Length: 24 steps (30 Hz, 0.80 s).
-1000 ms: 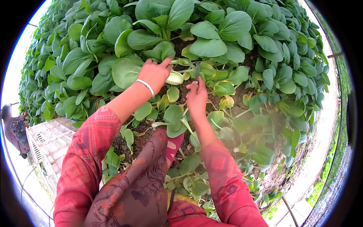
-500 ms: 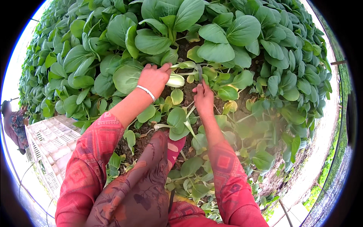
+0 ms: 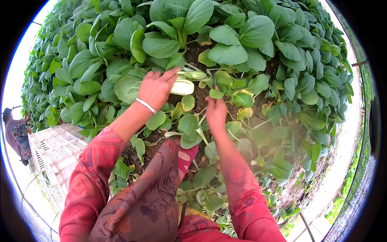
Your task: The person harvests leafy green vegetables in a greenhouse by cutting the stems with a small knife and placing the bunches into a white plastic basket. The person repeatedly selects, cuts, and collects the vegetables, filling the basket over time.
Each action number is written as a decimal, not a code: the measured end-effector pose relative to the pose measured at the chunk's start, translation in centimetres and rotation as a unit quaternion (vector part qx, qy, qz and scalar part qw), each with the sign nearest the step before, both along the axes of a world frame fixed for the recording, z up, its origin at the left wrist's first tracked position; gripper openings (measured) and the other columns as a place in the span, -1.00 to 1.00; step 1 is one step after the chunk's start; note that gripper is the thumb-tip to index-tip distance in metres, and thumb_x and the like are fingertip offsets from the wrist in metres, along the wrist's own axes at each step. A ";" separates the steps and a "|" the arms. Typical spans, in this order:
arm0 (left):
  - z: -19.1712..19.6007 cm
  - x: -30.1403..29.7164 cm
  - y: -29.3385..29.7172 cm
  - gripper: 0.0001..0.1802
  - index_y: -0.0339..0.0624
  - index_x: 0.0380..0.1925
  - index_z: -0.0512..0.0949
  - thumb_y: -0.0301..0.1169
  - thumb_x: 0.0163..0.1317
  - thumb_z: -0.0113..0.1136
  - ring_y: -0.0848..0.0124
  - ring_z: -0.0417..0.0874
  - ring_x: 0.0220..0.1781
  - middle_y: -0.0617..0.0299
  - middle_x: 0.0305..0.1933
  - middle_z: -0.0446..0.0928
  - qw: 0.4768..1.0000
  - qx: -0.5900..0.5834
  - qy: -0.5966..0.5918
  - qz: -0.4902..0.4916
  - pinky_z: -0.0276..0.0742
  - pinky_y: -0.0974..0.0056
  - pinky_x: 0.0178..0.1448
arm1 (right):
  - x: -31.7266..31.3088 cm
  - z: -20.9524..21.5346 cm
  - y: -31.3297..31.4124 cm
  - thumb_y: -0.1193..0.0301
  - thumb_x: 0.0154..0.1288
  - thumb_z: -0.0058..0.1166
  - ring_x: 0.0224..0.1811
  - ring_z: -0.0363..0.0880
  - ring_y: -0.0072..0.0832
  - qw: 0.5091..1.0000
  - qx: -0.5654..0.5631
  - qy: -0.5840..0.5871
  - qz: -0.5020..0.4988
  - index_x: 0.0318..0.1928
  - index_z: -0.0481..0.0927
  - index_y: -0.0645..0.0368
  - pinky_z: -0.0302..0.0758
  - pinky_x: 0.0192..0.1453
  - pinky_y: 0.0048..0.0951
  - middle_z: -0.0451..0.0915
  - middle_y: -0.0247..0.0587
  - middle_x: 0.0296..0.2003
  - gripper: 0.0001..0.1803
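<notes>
My left hand [image 3: 155, 89], with a white band at the wrist, is closed around a bok choy [image 3: 183, 87] lying on its side. Its pale, thick stalk base points right and its broad green leaf spreads out to the left. A thinner pale green stalk [image 3: 193, 75] lies just above that base, by my fingertips. My right hand [image 3: 216, 112] is closed on a small knife, its handle hidden in my fingers. The dark blade [image 3: 214, 80] points away from me among yellowing leaves, to the right of the bok choy's base. A small leaf [image 3: 216, 94] partly covers the blade.
Dense bok choy plants [image 3: 161, 42] stand beyond my hands and to both sides. Loose leaves and stalks [image 3: 205, 177] litter the soil around my pink shoe [image 3: 186, 158]. At the left are stacked pale plastic crates [image 3: 56, 149] and another person [image 3: 17, 135].
My left hand has moved a little left and toward me, bringing the bok choy with it. My right hand and the knife have drawn slightly nearer to me.
</notes>
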<state>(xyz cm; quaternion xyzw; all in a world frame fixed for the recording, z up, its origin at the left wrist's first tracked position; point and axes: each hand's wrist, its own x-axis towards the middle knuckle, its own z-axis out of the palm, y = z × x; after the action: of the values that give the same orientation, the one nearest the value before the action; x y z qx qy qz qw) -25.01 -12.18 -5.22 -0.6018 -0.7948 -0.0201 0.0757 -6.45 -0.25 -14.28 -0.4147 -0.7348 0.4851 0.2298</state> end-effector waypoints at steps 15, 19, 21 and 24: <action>6.4 7.7 -0.4 -0.57 -0.16 -0.04 0.66 -0.43 -0.01 0.27 0.38 0.48 -0.39 0.39 0.32 0.49 0.984 0.089 -0.075 -0.136 0.38 0.29 -0.23 | 3.2 11.2 0.4 0.28 0.33 0.27 -0.74 0.33 -0.69 0.812 -0.467 0.270 -0.222 0.09 0.44 0.15 0.13 -0.81 -0.67 0.53 -0.29 -0.46 -0.58; 8.7 10.0 -0.6 -0.44 -0.11 0.05 0.62 -0.45 -0.09 0.37 0.39 0.61 -0.30 0.22 0.30 0.50 0.958 0.083 -0.233 -0.147 0.43 0.26 -0.19 | 7.5 15.1 0.3 0.45 0.32 0.23 -0.71 0.34 -0.73 0.885 -0.306 0.216 -0.276 0.17 0.42 0.18 0.21 -0.74 -0.70 0.61 -0.27 -0.36 -0.55; 11.0 11.3 -0.2 -0.35 -0.11 0.09 0.57 -0.47 -0.15 0.42 0.35 0.66 -0.17 0.15 0.33 0.46 0.930 0.069 -0.339 -0.126 0.47 0.27 -0.13 | 10.7 15.0 0.7 0.48 0.30 0.24 -0.51 0.49 -0.74 0.936 -0.148 0.146 -0.283 0.17 0.43 0.24 0.41 -0.48 -0.71 0.64 -0.30 -0.29 -0.54; 12.0 12.4 1.9 -0.33 -0.12 0.12 0.54 -0.48 -0.12 0.43 0.26 0.65 -0.06 0.13 0.31 0.47 0.934 0.159 -0.307 -0.087 0.49 0.24 -0.09 | 12.9 15.5 0.0 0.51 0.27 0.28 -0.34 0.56 -0.71 0.982 -0.005 0.041 -0.185 0.10 0.49 0.27 0.48 -0.30 -0.67 0.62 -0.39 -0.32 -0.59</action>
<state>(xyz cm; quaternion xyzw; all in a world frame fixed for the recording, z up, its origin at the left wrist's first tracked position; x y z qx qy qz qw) -12.60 -10.29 6.79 -0.6136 -0.7101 -0.3362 -0.0792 6.45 -0.29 1.20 -0.5242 -0.6330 0.4549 0.3430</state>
